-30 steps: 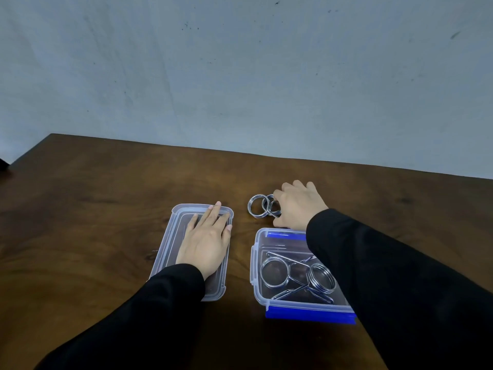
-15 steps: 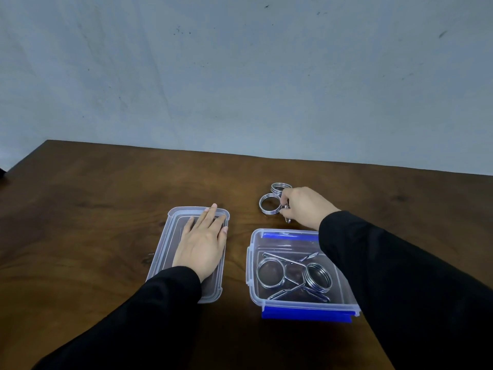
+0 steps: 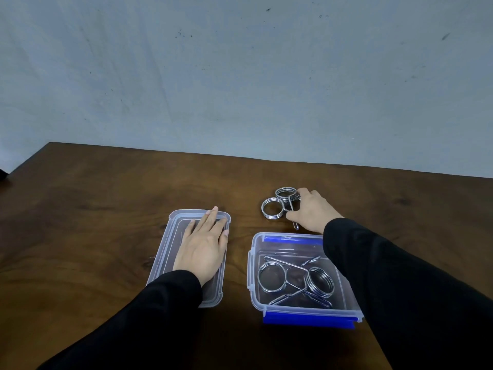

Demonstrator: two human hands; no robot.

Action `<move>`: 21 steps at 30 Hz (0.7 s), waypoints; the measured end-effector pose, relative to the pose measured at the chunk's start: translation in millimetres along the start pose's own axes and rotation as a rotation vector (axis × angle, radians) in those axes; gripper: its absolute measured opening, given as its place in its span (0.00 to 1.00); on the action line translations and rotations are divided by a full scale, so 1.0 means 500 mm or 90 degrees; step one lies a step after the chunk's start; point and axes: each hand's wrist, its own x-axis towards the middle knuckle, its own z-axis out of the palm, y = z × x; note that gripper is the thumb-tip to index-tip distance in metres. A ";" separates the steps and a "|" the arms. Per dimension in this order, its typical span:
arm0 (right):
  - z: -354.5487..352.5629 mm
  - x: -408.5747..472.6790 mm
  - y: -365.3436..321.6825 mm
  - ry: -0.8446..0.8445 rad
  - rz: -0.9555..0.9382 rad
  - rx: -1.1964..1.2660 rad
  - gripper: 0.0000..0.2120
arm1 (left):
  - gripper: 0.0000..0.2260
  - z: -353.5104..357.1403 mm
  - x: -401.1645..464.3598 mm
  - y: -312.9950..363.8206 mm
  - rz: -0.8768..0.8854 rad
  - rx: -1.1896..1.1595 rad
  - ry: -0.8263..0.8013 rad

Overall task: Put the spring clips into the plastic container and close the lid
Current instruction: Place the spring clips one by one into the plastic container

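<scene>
The right hand (image 3: 313,213) is closed around the handles of two spring clips (image 3: 280,205) just behind the open container (image 3: 250,263) on the wooden surface (image 3: 106,209) — two more clips (image 3: 296,281) already lie inside. The left hand (image 3: 204,249) rests flat, fingers extended, on the lid (image 3: 162,252) — beside the container

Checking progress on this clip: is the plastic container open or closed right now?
Open. The plastic container has no cover; its lid lies flat on the table beside it, under the left hand. Two spring clips lie inside.
</scene>
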 end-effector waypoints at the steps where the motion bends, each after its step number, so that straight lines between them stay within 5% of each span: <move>1: 0.001 -0.002 0.001 0.003 0.000 0.007 0.35 | 0.23 0.000 0.000 0.000 0.001 0.000 -0.001; 7: -0.043 -0.031 0.004 0.095 -0.058 0.055 0.32 | 0.22 0.000 -0.001 0.000 0.008 -0.004 0.006; 12: -0.105 -0.129 0.004 0.034 -0.272 0.165 0.21 | 0.22 0.001 -0.003 -0.001 0.009 -0.006 0.009; 16: -0.099 -0.216 0.026 -0.101 -0.395 -0.023 0.22 | 0.22 0.001 -0.003 -0.001 0.014 -0.007 0.012; 21: -0.030 -0.244 0.048 -0.148 -0.428 -0.131 0.24 | 0.22 0.001 -0.004 -0.001 0.013 -0.008 0.011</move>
